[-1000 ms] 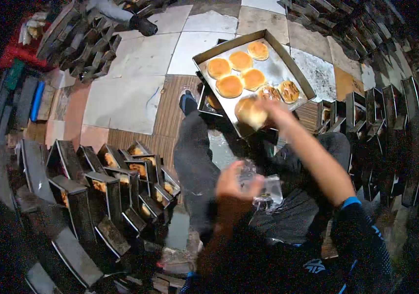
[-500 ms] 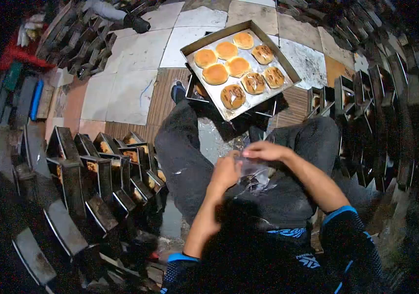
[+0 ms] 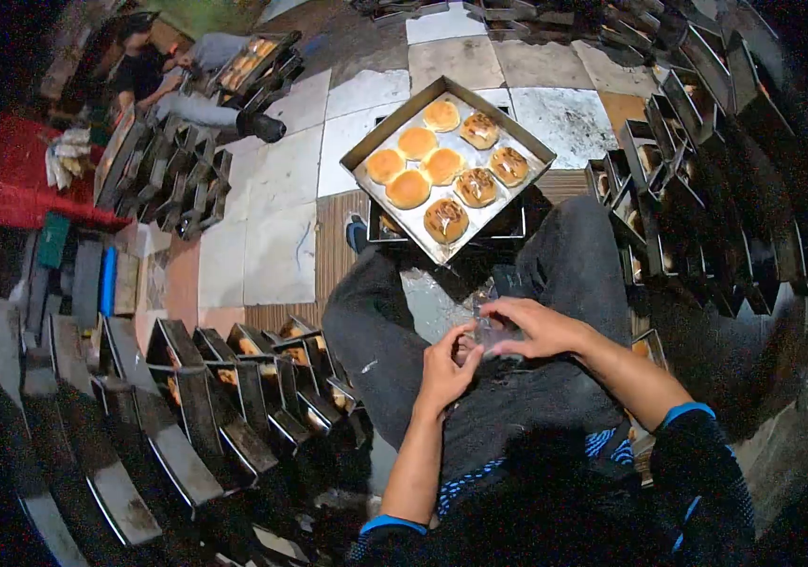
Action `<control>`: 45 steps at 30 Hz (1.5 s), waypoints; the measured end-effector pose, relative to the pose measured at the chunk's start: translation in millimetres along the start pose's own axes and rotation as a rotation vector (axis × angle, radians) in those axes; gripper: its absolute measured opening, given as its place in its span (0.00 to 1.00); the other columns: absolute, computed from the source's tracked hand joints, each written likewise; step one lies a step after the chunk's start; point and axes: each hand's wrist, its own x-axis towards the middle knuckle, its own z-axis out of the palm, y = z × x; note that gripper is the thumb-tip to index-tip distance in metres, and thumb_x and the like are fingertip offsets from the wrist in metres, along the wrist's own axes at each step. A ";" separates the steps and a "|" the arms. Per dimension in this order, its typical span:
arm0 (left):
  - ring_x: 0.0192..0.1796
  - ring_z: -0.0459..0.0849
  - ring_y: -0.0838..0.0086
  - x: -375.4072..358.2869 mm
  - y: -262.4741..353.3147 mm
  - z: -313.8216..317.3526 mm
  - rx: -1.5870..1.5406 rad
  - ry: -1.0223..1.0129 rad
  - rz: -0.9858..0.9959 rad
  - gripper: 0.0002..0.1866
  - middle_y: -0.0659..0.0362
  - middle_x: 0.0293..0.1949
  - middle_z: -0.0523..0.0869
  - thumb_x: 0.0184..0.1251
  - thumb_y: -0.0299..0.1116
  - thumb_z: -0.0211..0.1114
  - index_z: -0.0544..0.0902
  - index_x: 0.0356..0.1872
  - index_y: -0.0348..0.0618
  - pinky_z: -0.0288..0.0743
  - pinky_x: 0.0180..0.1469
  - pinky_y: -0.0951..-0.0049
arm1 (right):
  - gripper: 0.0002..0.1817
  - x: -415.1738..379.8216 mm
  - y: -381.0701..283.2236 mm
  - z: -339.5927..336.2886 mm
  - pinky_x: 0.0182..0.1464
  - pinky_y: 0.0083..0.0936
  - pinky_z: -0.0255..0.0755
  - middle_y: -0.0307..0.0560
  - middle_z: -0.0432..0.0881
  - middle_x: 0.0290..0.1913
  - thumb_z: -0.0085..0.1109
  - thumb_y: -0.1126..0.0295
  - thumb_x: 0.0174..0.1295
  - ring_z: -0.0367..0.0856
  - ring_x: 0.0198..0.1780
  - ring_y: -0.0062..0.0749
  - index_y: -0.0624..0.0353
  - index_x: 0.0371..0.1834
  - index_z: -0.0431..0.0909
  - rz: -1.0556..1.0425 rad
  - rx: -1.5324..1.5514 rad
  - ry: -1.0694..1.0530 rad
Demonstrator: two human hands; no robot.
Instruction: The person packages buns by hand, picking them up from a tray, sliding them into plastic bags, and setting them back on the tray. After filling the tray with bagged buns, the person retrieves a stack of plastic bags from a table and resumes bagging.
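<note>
Over my lap, a thin clear plastic bag (image 3: 492, 336) is held between my two hands. My left hand (image 3: 447, 370) pinches its left side with bent fingers. From the other side, my right hand (image 3: 541, 329) grips it, fingers curled toward the left hand. Beyond my knees a square metal tray (image 3: 380, 143) sits tilted on top of other trays. Several round buns lie in it: plain golden ones (image 3: 409, 189) on the left and ones with brown topping (image 3: 446, 220) on the right and near side, shiny on top.
Stacked metal trays (image 3: 198, 383) with buns crowd my left side, and more stacked trays (image 3: 668, 203) stand on my right. At the upper left a seated person (image 3: 153, 80) is beside a tray of buns (image 3: 251, 61). A red surface (image 3: 21, 175) lies at far left.
The view has tilted, bringing the seated person at upper left into sight. My hands have shifted on the plastic bag, and less of it hangs visible below them. The buns stay in the tray.
</note>
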 end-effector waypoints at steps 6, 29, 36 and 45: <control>0.24 0.79 0.77 4.6 21.6 -4.7 0.247 0.031 -0.171 0.13 0.60 0.22 0.82 0.61 0.37 0.70 0.82 0.41 0.40 0.75 0.32 0.74 | 0.10 3.6 -0.2 -1.4 0.42 0.42 0.76 0.53 0.82 0.31 0.62 0.73 0.54 0.81 0.36 0.56 0.60 0.39 0.78 0.014 -0.317 -0.211; 0.25 0.77 0.71 40.7 -68.8 -119.3 -0.509 0.942 -0.190 0.09 0.53 0.29 0.79 0.59 0.27 0.65 0.78 0.36 0.30 0.76 0.28 0.64 | 0.19 294.1 455.9 -15.5 0.32 0.34 0.74 0.50 0.82 0.26 0.51 0.59 0.62 0.81 0.25 0.35 0.64 0.25 0.80 0.893 -0.386 0.029; 0.24 0.74 0.71 86.0 -5.5 -123.8 -1.169 1.199 -0.256 0.12 0.55 0.25 0.74 0.61 0.31 0.65 0.76 0.33 0.30 0.76 0.29 0.67 | 0.21 286.4 361.4 22.9 0.37 0.51 0.70 0.66 0.79 0.24 0.46 0.61 0.64 0.77 0.26 0.63 0.68 0.23 0.78 0.481 -0.831 0.226; 0.28 0.79 0.76 60.8 -57.5 -130.2 -0.391 0.887 -0.124 0.17 0.58 0.25 0.81 0.68 0.40 0.63 0.79 0.29 0.35 0.72 0.32 0.78 | 0.23 239.9 286.1 -12.3 0.44 0.43 0.75 0.60 0.83 0.45 0.43 0.57 0.71 0.83 0.40 0.51 0.69 0.45 0.78 0.879 -0.186 0.790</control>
